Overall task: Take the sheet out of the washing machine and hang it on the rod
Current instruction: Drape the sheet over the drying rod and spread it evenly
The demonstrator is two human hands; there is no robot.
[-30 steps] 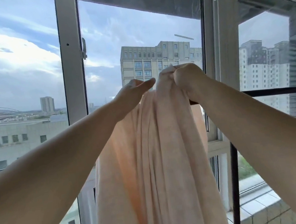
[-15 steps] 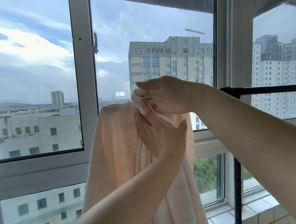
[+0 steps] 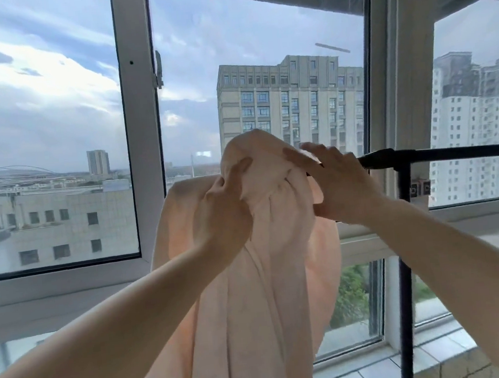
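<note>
The window (image 3: 142,138) fills the back of the frame, its white upright post left of centre, with a tall beige building (image 3: 291,99) beyond the glass at upper middle and white tower blocks at the far right. Compared with half a second ago, the view sits slightly lower and the building looks closer to centre.

The peach sheet (image 3: 252,295) hangs down the middle of the frame from mid-height to the bottom edge, its top bunched into a raised hump at centre. Earlier that top lay flatter under the hands; now it bulges upward between them.

The black rod (image 3: 452,152) runs level from the sheet's right side to the right edge, with a black upright post (image 3: 402,265) dropping from it to the lower right. The sheet's top lies over the rod's left end.

The left hand (image 3: 226,215), which was lower and below the other hand, has risen to grip the gathered cloth left of the hump, fingers curled into it. The right hand (image 3: 336,183) rests on the hump's right side above the rod, fingers stretched forward over the cloth.
</note>
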